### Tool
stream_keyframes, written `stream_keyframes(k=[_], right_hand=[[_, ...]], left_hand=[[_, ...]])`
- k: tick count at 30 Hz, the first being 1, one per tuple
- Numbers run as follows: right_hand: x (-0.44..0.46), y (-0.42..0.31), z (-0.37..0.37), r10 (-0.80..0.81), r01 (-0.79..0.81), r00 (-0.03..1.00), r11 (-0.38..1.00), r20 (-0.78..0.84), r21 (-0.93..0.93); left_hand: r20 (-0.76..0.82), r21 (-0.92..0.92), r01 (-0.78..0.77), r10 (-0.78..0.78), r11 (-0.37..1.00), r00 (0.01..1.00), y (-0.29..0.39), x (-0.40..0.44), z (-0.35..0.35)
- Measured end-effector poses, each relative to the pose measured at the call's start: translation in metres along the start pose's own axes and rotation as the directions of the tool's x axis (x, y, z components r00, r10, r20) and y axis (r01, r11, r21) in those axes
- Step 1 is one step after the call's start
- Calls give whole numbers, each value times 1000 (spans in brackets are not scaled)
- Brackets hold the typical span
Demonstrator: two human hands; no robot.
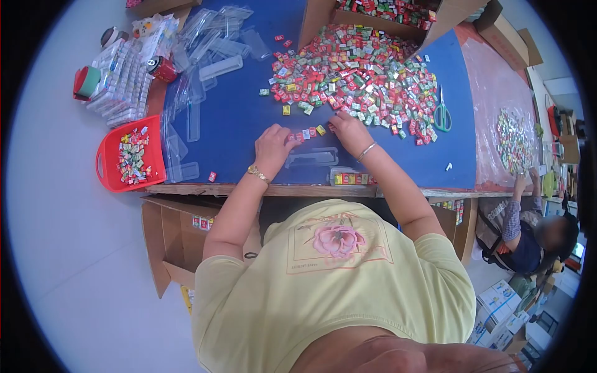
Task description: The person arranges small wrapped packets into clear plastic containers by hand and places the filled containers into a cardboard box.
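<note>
A short row of small coloured pieces point(306, 134) lies on the blue table between my hands. My left hand point(273, 147), with a gold watch at the wrist, has its fingertips at the row's left end. At the right end, my right hand point(351, 133) pinches a small red piece. Just below the row lies an empty clear plastic case point(311, 157). Another clear case holding several pieces point(352, 178) sits at the table's front edge, by my right forearm. Beyond my hands spreads a large heap of red, green and yellow pieces point(373, 78).
Green scissors point(442, 117) lie right of the heap. Clear cases point(221, 67) are piled at the back left, above a red basket point(132, 155). An open cardboard box point(373, 23) stands behind the heap. Another person point(528, 239) works at the far right.
</note>
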State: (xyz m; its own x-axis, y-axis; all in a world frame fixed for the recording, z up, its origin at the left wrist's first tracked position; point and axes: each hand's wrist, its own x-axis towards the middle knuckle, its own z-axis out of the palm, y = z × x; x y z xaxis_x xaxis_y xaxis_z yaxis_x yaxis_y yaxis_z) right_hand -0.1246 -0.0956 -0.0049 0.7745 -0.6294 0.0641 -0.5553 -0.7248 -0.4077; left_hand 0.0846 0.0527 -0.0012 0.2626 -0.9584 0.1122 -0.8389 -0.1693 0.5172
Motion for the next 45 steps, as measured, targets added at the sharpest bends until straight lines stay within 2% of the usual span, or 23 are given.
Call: stream_keyframes(k=[5, 8, 11, 13, 15, 16, 19, 20, 24, 27, 28, 31, 36, 39, 45], right_hand=[[4, -10, -6, -11, 6, 999, 994, 43, 110], [1, -11, -10, -54, 48, 998, 990, 44, 136], [8, -7, 3, -196, 192, 981, 972, 13, 138], [3, -4, 0, -142, 139, 990, 981, 9, 137], [-1, -2, -9, -30, 29, 1000, 990, 4, 140], [-3, 2, -13, -31, 30, 999, 990, 6, 139], [-10, 12, -27, 145, -143, 986, 989, -83, 26], [-9, 11, -28, 147, -146, 986, 989, -82, 24], [0, 6, -23, 108, -114, 991, 990, -76, -79], [12, 22, -6, -27, 2, 992, 979, -120, -202], [11, 21, -9, -25, 0, 992, 980, -122, -200], [9, 18, -21, -133, 123, 989, 981, -62, -153], [2, 1, -6, -37, 38, 996, 999, 76, -2], [3, -6, -4, -145, 142, 989, 988, 44, 52], [-19, -22, -15, -175, 154, 976, 975, 128, 158]], left_hand=[[-101, 4, -58, 58, 998, 993, 6, -4, -1], [-72, -44, -111, 108, 993, 992, 5, 0, 0], [-24, -73, -144, 142, 987, 990, 6, 6, 5], [47, -81, -154, 158, 985, 986, 7, 10, 9], [40, -86, -149, 153, 985, 987, 9, 10, 8], [35, -91, -143, 147, 986, 989, 10, 8, 6], [34, -92, -140, 143, 986, 989, 12, 8, 6], [36, -86, -146, 150, 985, 988, 14, 10, 7], [39, -63, -168, 170, 984, 985, 17, 14, 12], [38, -43, -176, 178, 983, 983, 17, 12, 11], [33, -40, -179, 181, 983, 983, 18, 12, 10], [29, -35, -177, 178, 984, 984, 21, 13, 6], [42, -38, -168, 170, 985, 985, 22, 14, 10], [54, -31, -173, 174, 984, 983, 20, 16, 9], [104, -63, -197, 202, 978, 974, 26, -12, -14]])
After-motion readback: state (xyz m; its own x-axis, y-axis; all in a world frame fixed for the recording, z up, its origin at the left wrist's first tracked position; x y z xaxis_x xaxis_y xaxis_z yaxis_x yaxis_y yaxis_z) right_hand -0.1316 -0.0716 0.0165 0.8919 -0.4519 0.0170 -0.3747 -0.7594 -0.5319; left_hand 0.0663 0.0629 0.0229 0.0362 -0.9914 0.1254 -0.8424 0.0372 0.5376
